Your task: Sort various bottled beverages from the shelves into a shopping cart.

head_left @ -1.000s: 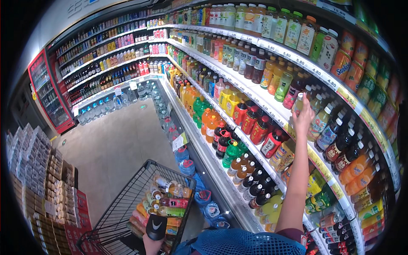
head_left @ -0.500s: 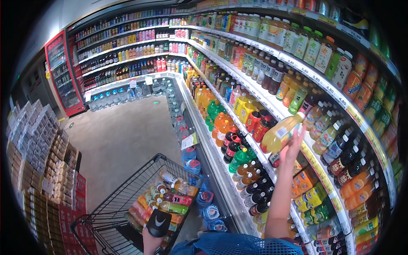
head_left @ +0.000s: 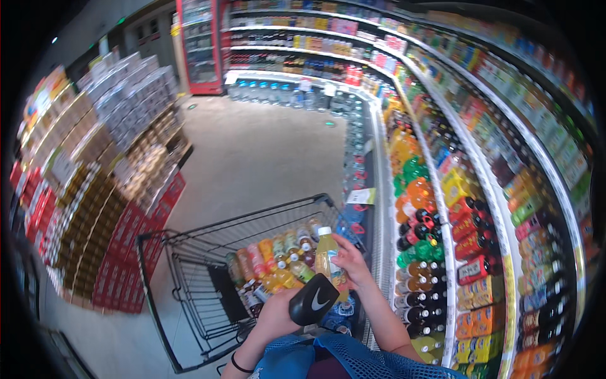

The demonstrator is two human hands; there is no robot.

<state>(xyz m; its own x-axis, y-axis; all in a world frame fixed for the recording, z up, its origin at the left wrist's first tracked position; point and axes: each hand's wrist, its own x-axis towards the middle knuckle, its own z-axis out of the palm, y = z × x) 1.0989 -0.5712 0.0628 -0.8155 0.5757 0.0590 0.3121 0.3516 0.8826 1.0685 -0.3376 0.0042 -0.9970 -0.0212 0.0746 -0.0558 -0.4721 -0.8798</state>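
My right hand (head_left: 352, 265) is wrapped round a bottle of pale yellow drink (head_left: 327, 245) with a white cap. The bottle stands nearly upright above the near right side of the black wire shopping cart (head_left: 324, 199). My left hand (head_left: 278, 316) is closed at a black rounded object (head_left: 314, 299) with a white curved mark; its kind I cannot make out, and it hides the lower part of the yellow bottle. Several drink bottles (head_left: 278, 278), yellow, orange, pink and green, lie in rows inside the cart.
Drink shelves (head_left: 505, 208) curve along the right and the back. Large water bottles (head_left: 353, 170) line their base. Stacked boxes and jars (head_left: 117, 202) stand at the left, a red-framed fridge (head_left: 202, 50) at the back. Grey floor (head_left: 259, 151) lies between.
My right hand has brought the yellow bottle from the shelves down and left to the cart, turning it more upright. The left hand and black object have moved right in view; the view has swung left.
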